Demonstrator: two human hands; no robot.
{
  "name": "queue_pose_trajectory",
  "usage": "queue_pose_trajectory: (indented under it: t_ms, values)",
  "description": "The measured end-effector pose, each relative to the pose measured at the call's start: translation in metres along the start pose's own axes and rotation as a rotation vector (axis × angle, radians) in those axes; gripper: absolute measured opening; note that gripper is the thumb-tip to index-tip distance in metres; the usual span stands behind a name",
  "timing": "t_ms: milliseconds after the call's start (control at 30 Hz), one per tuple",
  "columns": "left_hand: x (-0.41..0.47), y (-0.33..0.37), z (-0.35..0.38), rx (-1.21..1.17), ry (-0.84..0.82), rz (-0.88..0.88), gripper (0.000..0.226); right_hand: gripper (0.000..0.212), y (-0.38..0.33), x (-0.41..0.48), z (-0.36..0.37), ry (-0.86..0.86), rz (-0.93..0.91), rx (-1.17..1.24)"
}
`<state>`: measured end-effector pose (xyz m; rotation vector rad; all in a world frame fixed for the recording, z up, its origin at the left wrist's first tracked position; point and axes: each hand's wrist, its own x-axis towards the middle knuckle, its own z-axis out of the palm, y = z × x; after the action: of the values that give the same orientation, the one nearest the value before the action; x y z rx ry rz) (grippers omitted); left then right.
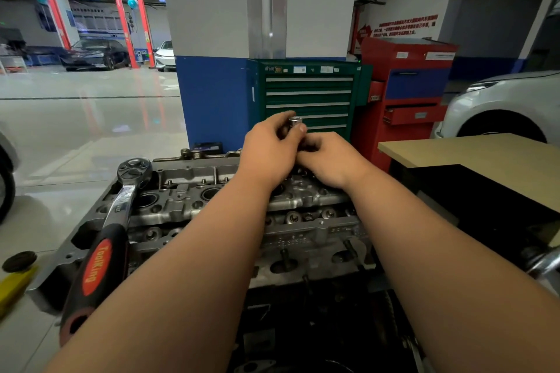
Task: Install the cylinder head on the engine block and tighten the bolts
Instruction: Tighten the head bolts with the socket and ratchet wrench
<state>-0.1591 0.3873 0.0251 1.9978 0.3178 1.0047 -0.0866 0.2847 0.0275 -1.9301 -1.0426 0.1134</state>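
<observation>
The grey metal cylinder head [188,200] lies on the engine block in front of me. My left hand [269,151] is shut on a chrome socket [294,121], which sticks up between thumb and fingers above the head's far side. Touching it from the right, my right hand [330,157] has its fingers curled around the lower part of the same tool; what it grips is hidden. A large ratchet wrench [103,236] with a black and orange handle rests across the left end of the head. Several bolts [292,216] sit in the head near its middle.
A green tool cabinet [309,94] and a red tool cart [406,94] stand behind the engine. A tan-topped table [472,151] is at the right, a white car [503,103] beyond it. A yellow object [15,285] and a black cap [18,261] lie at the left.
</observation>
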Motion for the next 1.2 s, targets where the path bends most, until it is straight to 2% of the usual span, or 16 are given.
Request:
queue_pose_trajectory:
  t_ms: [67,133,267,333,367,467,500,633,767,867,933,1000,1133,1167,1200]
  values:
    - [-0.0016,0.0,0.0005,-0.055,-0.047,-0.019,0.048,0.011,0.0013,0.0012,0.0,0.035,0.002,-0.014]
    - [-0.0022,0.0007,0.0041,-0.063,-0.057,-0.041,0.049,0.012,0.0009,0.0028,0.0019,0.073,-0.018,-0.061]
    - [0.0008,0.001,0.007,0.049,0.031,-0.003,0.023,0.024,-0.0021,0.0004,0.002,0.05,-0.034,-0.012]
    - [0.0019,-0.0001,0.0035,0.031,0.046,0.006,0.015,0.021,-0.0007,0.0,0.001,0.008,-0.03,0.024]
    - [0.0013,-0.0003,0.0016,0.008,0.033,0.008,0.018,0.017,0.0004,0.0002,0.0007,-0.003,-0.025,0.02]
    - [-0.0012,-0.0009,0.0006,-0.099,-0.023,-0.022,0.047,0.012,0.0013,0.0003,0.0009,0.041,-0.017,-0.007]
    - [-0.0018,0.0,0.0019,-0.107,-0.029,-0.035,0.049,0.011,0.0013,0.0008,0.0016,0.065,-0.026,-0.027]
    - [0.0002,0.001,0.0075,0.026,0.026,-0.004,0.026,0.019,-0.0021,0.0007,0.0036,0.093,-0.04,-0.069]
    - [0.0007,-0.0001,0.0021,0.031,0.034,0.024,0.01,0.027,-0.0005,0.0013,0.0013,0.0,-0.03,-0.013]
    - [-0.0003,-0.0008,0.0,-0.032,0.001,-0.003,0.032,0.01,0.0012,0.0012,0.002,0.014,-0.021,-0.045]
    - [-0.0002,0.0009,0.0029,-0.088,-0.01,-0.044,0.042,0.013,0.0027,0.0031,0.0032,0.09,-0.027,-0.09]
    - [0.0005,0.0012,0.0077,-0.052,-0.011,-0.044,0.037,0.01,0.0017,0.0035,0.0039,0.123,-0.036,-0.115]
    - [0.0022,-0.0006,0.0047,0.048,0.066,0.028,0.014,0.029,0.0005,0.002,0.0026,0.01,-0.062,-0.032]
    - [0.0015,-0.0004,0.0028,0.047,0.059,0.038,0.015,0.026,0.0019,0.0025,0.0024,-0.01,-0.048,-0.01]
    - [0.001,-0.0011,0.0026,0.028,0.036,0.039,0.029,0.016,0.0034,0.0031,0.0019,-0.007,-0.036,-0.011]
